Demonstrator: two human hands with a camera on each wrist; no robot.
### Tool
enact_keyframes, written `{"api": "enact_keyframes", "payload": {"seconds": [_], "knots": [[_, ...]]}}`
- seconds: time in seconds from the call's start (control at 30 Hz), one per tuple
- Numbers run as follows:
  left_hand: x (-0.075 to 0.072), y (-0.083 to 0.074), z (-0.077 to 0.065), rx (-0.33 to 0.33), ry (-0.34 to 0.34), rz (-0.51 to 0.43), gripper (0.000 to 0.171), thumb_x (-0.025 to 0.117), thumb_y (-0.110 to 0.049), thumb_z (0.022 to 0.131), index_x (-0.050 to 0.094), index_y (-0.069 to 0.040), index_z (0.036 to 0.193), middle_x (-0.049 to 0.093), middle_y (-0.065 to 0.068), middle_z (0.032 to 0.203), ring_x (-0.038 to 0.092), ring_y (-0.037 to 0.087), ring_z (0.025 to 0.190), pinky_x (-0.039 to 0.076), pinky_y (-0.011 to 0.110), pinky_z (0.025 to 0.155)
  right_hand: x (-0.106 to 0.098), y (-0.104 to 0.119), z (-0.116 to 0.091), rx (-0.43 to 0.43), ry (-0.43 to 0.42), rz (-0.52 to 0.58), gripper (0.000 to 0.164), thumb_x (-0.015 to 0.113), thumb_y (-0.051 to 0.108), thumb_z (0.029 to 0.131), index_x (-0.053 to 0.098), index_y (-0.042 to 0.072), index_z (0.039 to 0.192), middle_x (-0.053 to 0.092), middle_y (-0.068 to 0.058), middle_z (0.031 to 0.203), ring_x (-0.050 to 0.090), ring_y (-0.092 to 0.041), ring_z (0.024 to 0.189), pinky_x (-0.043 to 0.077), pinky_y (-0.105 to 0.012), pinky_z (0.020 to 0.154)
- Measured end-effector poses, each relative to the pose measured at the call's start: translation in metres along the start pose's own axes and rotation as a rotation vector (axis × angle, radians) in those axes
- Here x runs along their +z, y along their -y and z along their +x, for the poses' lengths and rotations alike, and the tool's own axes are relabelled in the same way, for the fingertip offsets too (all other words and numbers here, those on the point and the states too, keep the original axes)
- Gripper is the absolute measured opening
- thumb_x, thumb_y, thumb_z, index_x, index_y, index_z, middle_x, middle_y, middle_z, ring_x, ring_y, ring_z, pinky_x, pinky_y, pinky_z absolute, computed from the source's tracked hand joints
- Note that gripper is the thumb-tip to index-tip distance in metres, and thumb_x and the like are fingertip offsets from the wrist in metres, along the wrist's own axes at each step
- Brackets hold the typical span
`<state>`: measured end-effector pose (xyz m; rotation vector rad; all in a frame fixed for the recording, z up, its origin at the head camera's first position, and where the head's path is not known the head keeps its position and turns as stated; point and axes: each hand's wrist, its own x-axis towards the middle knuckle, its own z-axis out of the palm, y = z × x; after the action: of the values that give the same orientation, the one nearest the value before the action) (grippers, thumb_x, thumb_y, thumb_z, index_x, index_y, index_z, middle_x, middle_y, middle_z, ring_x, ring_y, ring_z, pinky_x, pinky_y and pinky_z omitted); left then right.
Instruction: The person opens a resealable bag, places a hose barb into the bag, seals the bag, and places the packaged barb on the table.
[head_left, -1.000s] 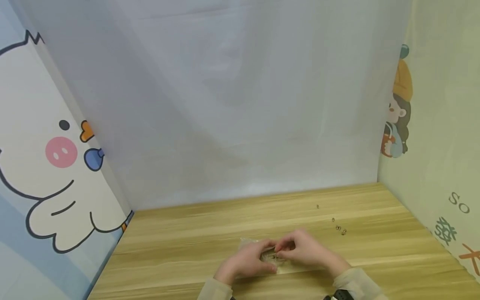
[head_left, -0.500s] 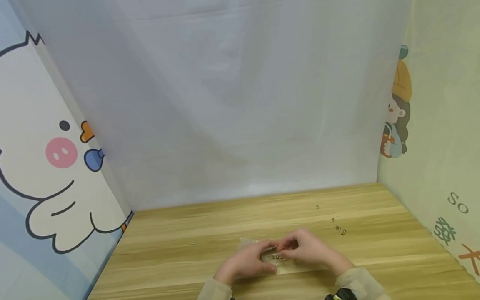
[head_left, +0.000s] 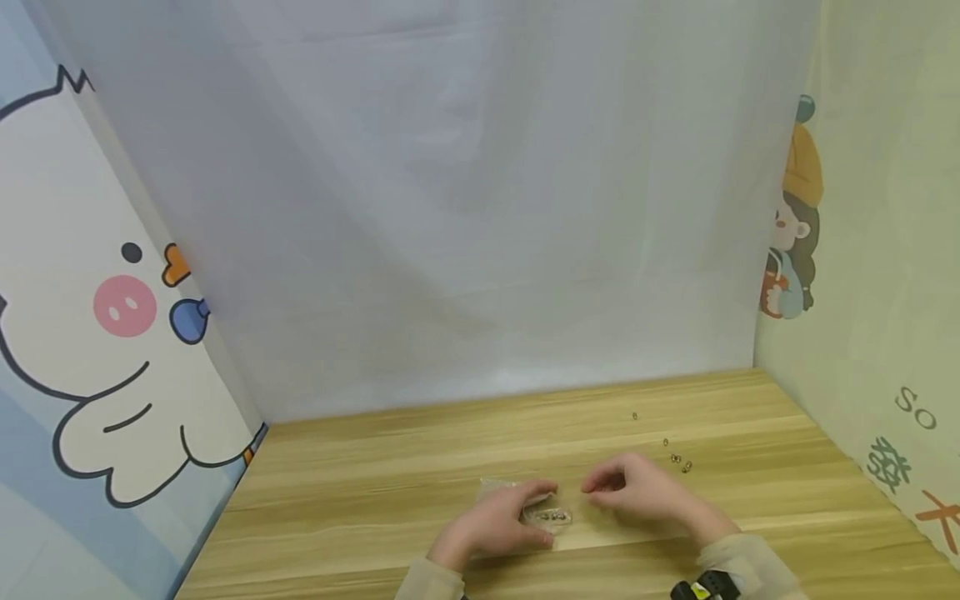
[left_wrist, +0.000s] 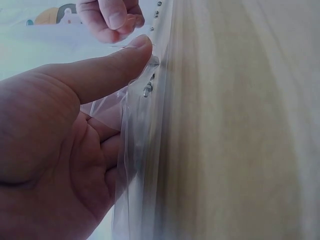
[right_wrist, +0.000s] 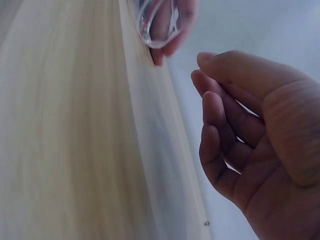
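Note:
My left hand (head_left: 495, 523) holds a small clear plastic bag (head_left: 567, 517) low over the wooden table, its mouth facing right. In the left wrist view, the thumb lies along the edge of the bag (left_wrist: 131, 145) and the other fingers are behind it. Several small shiny metal pieces (head_left: 553, 517), bead-like, sit inside the bag; their exact kind is too small to tell. Just right of the bag's mouth, apart from it, my right hand (head_left: 645, 493) hovers with loosely bent fingers. The right wrist view shows nothing between its thumb and fingertips.
Several more small metal pieces (head_left: 677, 458) lie loose on the wooden table (head_left: 360, 475), beyond the right hand. One piece (head_left: 634, 416) is farther back. A pale curtain (head_left: 487, 208) stands behind the table, and printed panels flank both sides.
My right hand has drawn back to the right, away from the bag's mouth. Metal pieces inside the bag now show more plainly. The left hand stays in place with the bag.

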<state>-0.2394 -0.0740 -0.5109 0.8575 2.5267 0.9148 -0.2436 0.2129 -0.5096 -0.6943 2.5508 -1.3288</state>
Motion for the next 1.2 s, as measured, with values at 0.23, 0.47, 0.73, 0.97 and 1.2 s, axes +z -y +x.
{"api": "enact_keyframes", "payload": {"seconds": [0.23,0.47,0.73,0.97,1.2], "knots": [[0.001,0.001,0.000,0.008,-0.017,0.027,0.069,0.087,-0.036,0.091,0.057,-0.025,0.151,0.059,-0.002,0.154,0.056,0.020,0.138,0.046,0.044,0.115,-0.020,-0.015,-0.013,-0.017,-0.040,-0.008,0.013,0.080,0.014,0.095,0.082,0.008,0.106,0.079,0.001,0.101,0.070,-0.009,0.088,0.058,-0.026,0.077],[0.000,0.001,0.001,0.015,-0.001,0.031,0.074,0.085,-0.035,0.092,0.054,-0.018,0.157,0.056,-0.002,0.158,0.053,0.022,0.143,0.042,0.043,0.120,-0.045,-0.038,-0.030,0.015,-0.107,-0.002,0.016,0.079,0.014,0.097,0.081,0.004,0.110,0.077,0.000,0.100,0.068,-0.008,0.085,0.058,-0.025,0.075],[0.000,-0.001,0.000,0.017,0.013,0.016,0.076,0.085,-0.033,0.093,0.053,-0.015,0.159,0.055,-0.002,0.158,0.051,0.021,0.145,0.041,0.040,0.121,-0.068,-0.053,-0.044,0.067,-0.202,-0.065,0.020,0.079,0.018,0.098,0.081,0.004,0.112,0.078,-0.003,0.105,0.068,-0.007,0.090,0.057,-0.025,0.079],[0.000,-0.002,-0.002,0.015,0.010,0.010,0.077,0.086,-0.033,0.093,0.052,-0.016,0.160,0.056,-0.001,0.158,0.051,0.021,0.144,0.041,0.040,0.120,-0.082,-0.061,-0.053,0.116,-0.277,-0.068,0.022,0.080,0.017,0.098,0.080,0.003,0.114,0.079,-0.006,0.107,0.069,-0.008,0.093,0.057,-0.025,0.082],[0.000,0.000,-0.001,0.016,0.010,-0.009,0.077,0.086,-0.032,0.092,0.052,-0.016,0.160,0.056,0.000,0.158,0.052,0.022,0.144,0.041,0.042,0.121,-0.090,-0.074,-0.062,0.151,-0.322,-0.124,0.024,0.081,0.019,0.097,0.079,0.002,0.115,0.079,-0.008,0.109,0.069,-0.009,0.096,0.057,-0.024,0.083]]}}
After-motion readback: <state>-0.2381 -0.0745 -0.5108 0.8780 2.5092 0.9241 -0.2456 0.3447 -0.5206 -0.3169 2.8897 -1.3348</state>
